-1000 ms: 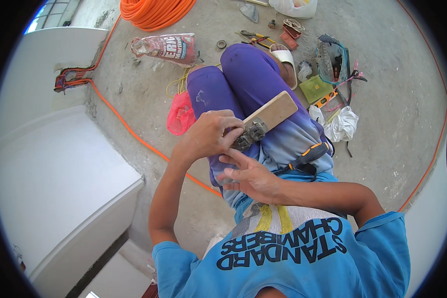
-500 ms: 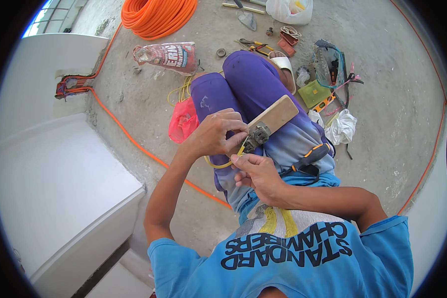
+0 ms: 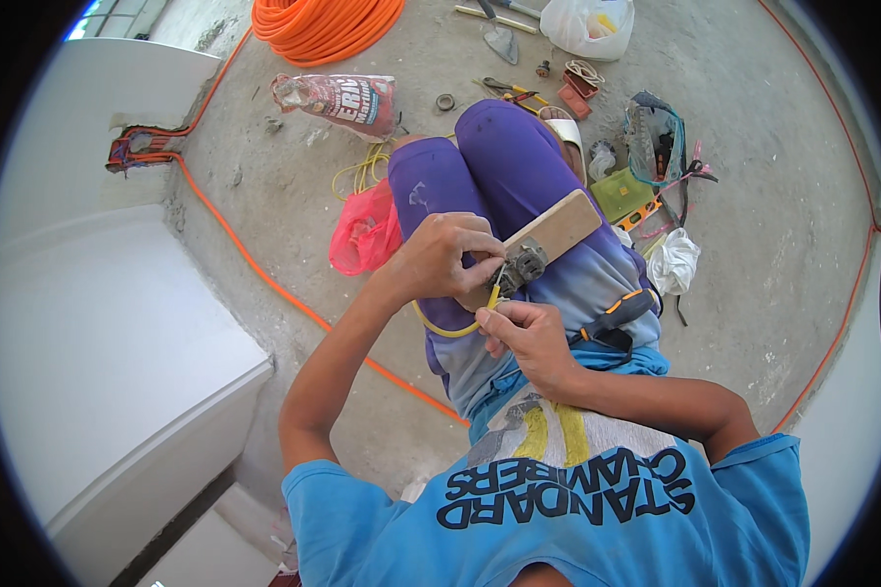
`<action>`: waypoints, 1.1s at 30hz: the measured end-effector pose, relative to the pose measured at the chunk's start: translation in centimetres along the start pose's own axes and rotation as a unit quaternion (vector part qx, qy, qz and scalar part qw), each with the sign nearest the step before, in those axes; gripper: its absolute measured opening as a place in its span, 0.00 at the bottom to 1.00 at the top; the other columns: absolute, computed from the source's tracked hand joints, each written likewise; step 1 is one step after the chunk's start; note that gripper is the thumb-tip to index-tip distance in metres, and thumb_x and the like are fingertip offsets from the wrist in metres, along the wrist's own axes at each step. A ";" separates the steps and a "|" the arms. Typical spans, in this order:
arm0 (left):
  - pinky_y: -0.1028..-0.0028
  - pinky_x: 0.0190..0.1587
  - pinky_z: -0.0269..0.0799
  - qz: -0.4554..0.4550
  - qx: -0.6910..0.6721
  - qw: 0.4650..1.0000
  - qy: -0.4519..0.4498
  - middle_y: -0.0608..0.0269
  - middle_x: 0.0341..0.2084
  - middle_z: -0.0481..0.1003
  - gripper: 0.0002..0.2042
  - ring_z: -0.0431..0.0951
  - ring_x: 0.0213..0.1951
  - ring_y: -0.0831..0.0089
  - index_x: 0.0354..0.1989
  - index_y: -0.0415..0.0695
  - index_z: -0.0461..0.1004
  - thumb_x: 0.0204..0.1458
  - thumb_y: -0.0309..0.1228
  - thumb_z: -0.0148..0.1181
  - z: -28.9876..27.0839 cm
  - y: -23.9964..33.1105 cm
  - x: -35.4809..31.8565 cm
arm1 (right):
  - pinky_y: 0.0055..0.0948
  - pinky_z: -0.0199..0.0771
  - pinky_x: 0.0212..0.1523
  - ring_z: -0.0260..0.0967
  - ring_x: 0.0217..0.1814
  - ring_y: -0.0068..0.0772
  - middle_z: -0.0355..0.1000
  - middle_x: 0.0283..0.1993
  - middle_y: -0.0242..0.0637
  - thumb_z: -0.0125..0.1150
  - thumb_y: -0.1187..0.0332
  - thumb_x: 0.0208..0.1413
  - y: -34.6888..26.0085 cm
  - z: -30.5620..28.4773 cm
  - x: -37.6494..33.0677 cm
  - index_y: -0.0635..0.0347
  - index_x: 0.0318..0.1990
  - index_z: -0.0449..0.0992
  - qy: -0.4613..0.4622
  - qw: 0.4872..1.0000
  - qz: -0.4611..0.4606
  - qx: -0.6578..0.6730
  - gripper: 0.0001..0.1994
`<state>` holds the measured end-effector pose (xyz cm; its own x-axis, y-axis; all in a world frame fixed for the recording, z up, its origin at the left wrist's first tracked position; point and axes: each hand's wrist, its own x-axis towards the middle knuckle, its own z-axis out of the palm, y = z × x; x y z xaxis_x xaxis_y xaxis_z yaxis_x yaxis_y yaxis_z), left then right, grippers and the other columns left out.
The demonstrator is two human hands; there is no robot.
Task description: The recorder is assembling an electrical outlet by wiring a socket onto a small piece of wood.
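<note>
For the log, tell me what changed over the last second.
The right hand, open and without wire a second ago, now pinches a yellow wire, which loops up beside the dark socket piece. The left hand stays at that piece; the wooden board still lies across the legs.

Two hands (image 3: 445,254) at centre; one wooden board (image 3: 562,225) at two o'clock; one orange coil (image 3: 328,34) at eleven.
</note>
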<state>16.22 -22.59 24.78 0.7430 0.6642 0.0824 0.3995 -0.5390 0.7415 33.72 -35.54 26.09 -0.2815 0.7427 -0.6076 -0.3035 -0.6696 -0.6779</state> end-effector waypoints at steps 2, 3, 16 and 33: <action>0.66 0.34 0.75 -0.086 -0.099 0.990 -0.051 0.59 0.27 0.79 0.06 0.80 0.31 0.61 0.33 0.40 0.85 0.47 0.26 0.69 -0.6 0.1 0.5 | 0.19 0.66 0.29 0.67 0.27 0.14 0.74 0.25 0.27 0.68 0.60 0.63 0.4 -0.2 0.3 0.64 0.32 0.83 -0.001 1.000 -0.010 -0.002 0.14; 0.66 0.34 0.75 -0.085 -0.100 0.990 -0.051 0.59 0.27 0.79 0.06 0.80 0.31 0.61 0.33 0.40 0.85 0.47 0.26 0.69 -0.8 0.1 0.7 | 0.19 0.63 0.29 0.65 0.27 0.14 0.73 0.25 0.26 0.68 0.61 0.63 0.6 -0.3 0.4 0.64 0.32 0.83 -0.001 1.000 -0.016 -0.005 0.14; 0.74 0.33 0.74 -0.095 -0.152 0.979 -0.096 0.60 0.27 0.79 0.06 0.80 0.30 0.73 0.35 0.40 0.86 0.49 0.25 0.71 -1.5 -0.1 1.4 | 0.20 0.55 0.27 0.57 0.28 0.11 0.70 0.25 0.20 0.70 0.62 0.62 1.1 -1.0 0.5 0.66 0.32 0.84 -0.017 0.999 -0.020 -0.026 0.14; 0.79 0.33 0.74 -0.258 -0.235 0.925 -0.151 0.71 0.26 0.78 0.10 0.75 0.28 0.82 0.34 0.39 0.83 0.43 0.25 0.75 -1.3 -1.0 3.1 | 0.21 0.54 0.27 0.57 0.27 0.11 0.70 0.24 0.20 0.69 0.65 0.63 0.4 -1.5 0.9 0.67 0.29 0.83 -0.030 0.996 0.008 -0.085 0.14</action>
<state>17.43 -19.33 25.19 0.6627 0.5578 -0.4997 0.5180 0.1404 0.8438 34.71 -35.14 24.63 -0.3401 0.7265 -0.5971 -0.1405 -0.6671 -0.7316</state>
